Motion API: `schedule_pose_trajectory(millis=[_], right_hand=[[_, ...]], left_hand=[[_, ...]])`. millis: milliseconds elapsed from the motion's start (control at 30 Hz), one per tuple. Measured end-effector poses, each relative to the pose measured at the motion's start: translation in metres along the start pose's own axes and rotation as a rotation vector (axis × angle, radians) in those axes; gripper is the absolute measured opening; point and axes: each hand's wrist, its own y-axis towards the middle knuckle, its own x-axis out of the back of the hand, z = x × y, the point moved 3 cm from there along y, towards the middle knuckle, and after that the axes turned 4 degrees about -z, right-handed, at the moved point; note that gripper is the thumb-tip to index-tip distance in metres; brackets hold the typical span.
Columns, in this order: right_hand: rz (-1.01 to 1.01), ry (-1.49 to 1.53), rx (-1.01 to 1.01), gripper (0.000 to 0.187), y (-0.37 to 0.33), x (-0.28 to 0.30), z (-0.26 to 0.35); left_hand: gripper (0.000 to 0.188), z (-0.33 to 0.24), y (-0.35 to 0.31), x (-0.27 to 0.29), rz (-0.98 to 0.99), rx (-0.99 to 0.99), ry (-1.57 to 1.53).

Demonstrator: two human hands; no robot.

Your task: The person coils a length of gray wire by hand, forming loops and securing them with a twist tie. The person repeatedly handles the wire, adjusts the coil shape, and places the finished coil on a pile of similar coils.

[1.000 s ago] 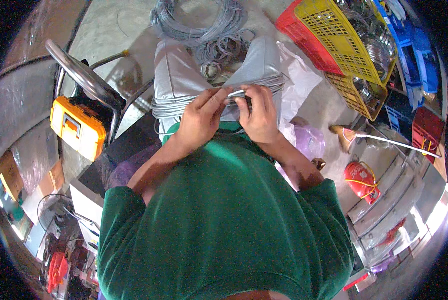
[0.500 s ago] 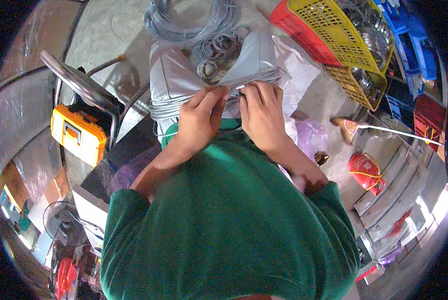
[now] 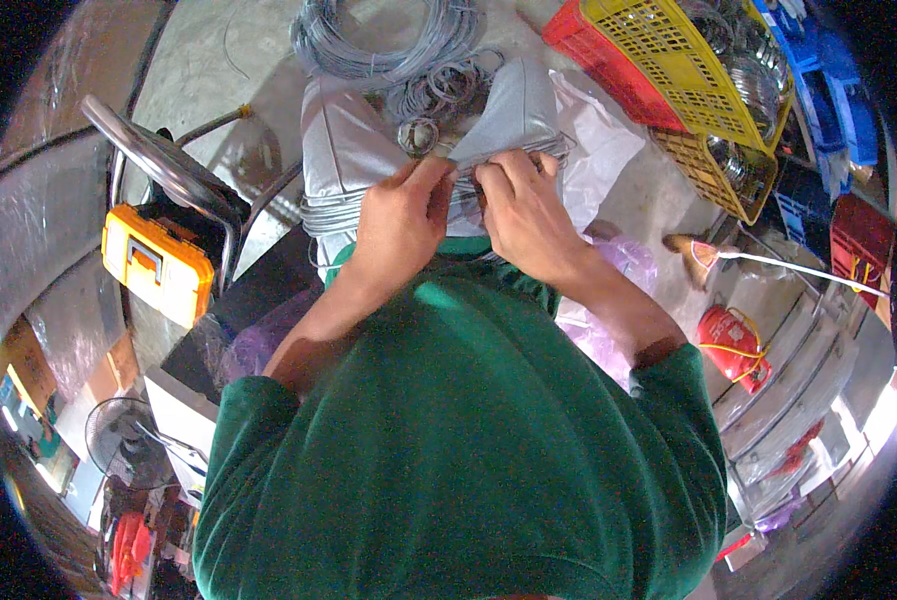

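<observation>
A coil of thin grey wire (image 3: pixel 340 216) lies across my lap, over the silver-grey cloth (image 3: pixel 340 140) covering my thighs. My left hand (image 3: pixel 400 222) is closed on the wire at the coil's middle, thumb and fingers pressed together. Close beside it, my right hand (image 3: pixel 524 212) also grips the wire with bent fingers. A small gap separates the two sets of fingertips, and the exact strands pinched are partly hidden. Beyond my knees, a larger wire coil (image 3: pixel 393 68) rests on the floor, with tangled smaller wire loops (image 3: pixel 450 88) nearer to me.
To the right stand a yellow crate (image 3: pixel 668 60) with shiny wire rolls, a red crate (image 3: pixel 608 75) and blue bins (image 3: pixel 818 90). A broom (image 3: pixel 703 255) and a red cylinder (image 3: pixel 733 345) lie nearer. On the left are a metal-framed chair (image 3: pixel 158 165) and an orange toolbox (image 3: pixel 158 262).
My right hand has shifted slightly left and up along the wire, and its forearm has swung outward. My left hand stays nearly in place, its fingers rising a little.
</observation>
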Motion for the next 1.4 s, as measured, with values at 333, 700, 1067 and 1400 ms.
schedule_pose_trajectory(millis=[333, 700, 1067, 1400], right_hand=[[-0.147, -0.038, 0.122, 0.021, 0.0, -0.019, -0.014], [-0.27, 0.022, 0.198, 0.027, 0.003, -0.029, -0.017], [-0.285, 0.088, 0.206, 0.025, 0.01, -0.026, -0.018], [-0.27, 0.156, 0.179, 0.023, 0.015, -0.028, -0.022]], left_hand=[[0.017, 0.004, 0.005, 0.006, 0.133, -0.118, 0.122], [0.015, 0.025, 0.024, 0.01, 0.185, -0.004, -0.187], [0.029, 0.03, -0.001, -0.003, -0.006, -0.217, -0.087], [0.034, 0.051, -0.01, -0.014, 0.085, -0.29, 0.023]])
